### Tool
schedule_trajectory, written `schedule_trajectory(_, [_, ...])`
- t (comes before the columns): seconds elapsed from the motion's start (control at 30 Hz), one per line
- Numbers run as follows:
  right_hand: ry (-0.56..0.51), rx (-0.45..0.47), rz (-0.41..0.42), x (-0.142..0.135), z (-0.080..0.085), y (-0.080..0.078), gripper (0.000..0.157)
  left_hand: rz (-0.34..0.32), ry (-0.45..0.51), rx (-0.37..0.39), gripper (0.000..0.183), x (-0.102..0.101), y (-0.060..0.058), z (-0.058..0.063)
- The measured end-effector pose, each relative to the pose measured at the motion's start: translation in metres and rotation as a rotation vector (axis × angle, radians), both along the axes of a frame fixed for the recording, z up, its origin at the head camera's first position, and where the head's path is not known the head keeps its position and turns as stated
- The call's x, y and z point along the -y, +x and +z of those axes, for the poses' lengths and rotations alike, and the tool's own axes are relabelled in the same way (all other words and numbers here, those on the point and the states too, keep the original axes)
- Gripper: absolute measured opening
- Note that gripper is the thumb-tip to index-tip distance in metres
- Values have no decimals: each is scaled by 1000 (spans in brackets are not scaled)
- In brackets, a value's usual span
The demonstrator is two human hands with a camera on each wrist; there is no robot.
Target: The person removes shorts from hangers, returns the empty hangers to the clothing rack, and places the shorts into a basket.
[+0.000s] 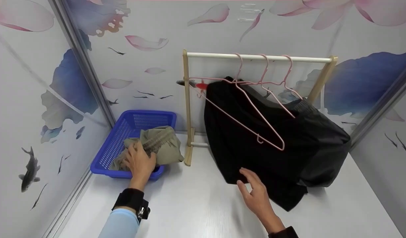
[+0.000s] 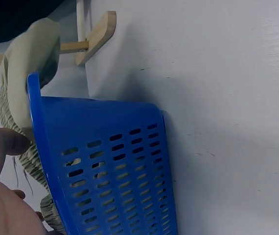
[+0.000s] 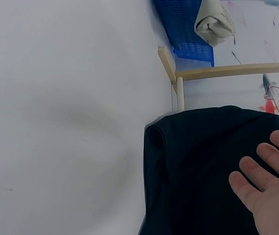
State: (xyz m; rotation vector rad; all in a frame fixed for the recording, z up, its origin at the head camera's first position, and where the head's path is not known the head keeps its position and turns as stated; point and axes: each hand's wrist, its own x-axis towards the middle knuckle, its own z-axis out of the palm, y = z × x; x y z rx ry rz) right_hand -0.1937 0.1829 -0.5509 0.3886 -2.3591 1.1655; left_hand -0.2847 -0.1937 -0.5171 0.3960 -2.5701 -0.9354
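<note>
My left hand (image 1: 140,163) is over a khaki garment (image 1: 166,145) with a gathered elastic waistband, its fingers bent into the cloth. In the left wrist view the thumb (image 2: 14,142) lies against the waistband, above the rim of the blue basket (image 2: 100,161). Part of the garment bulges over the basket's right side. My right hand (image 1: 255,195), fingers spread and holding nothing, is in front of the lower part of a black garment (image 1: 236,132). The right wrist view shows these fingers (image 3: 259,171) overlapping the dark cloth.
A wooden rack (image 1: 188,109) with a white rod (image 1: 216,55) carries several pink hangers (image 1: 252,99). The front one hangs bare before the black garment; a shiny black garment (image 1: 325,148) hangs at the right. Printed wall panels (image 1: 150,19) enclose the white table (image 1: 196,198).
</note>
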Motion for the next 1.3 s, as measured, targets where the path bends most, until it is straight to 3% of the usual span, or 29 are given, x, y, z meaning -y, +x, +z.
schedule_trajectory(0.1, [-4, 1, -4, 0, 0, 1, 35, -68, -67, -68, 58, -10, 4, -5])
schedule_trajectory(0.33, [-3, -19, -1, -2, 0, 2, 34, -273, -287, -337, 42, -34, 14, -25])
schedule_trajectory(0.43, [-8, -28, 2, -2, 0, 3, 34, -378, -391, -408, 36, -41, 16, -33])
schedule_trajectory(0.5, [-11, -36, 3, -3, 0, 3, 34, -432, -473, -416, 33, -44, 17, -36])
schedule_trajectory(0.63, [-15, -50, 9, -4, 1, 3, 34, -457, -623, -342, 28, -46, 17, -38])
schedule_trajectory(0.8, [-8, -46, 1, -6, 2, 3, 34, -367, -735, -178, 36, -40, 18, -32])
schedule_trajectory(0.9, [4, -47, -10, -7, 3, 4, 35, -323, -758, -127, 46, -33, 18, -26])
schedule_trajectory(1.03, [9, -53, -14, -7, 3, 4, 36, -280, -726, -50, 53, -23, 17, -19])
schedule_trajectory(1.3, [12, -20, -21, -9, 4, 3, 36, -233, -531, 190, 70, -7, 15, -11])
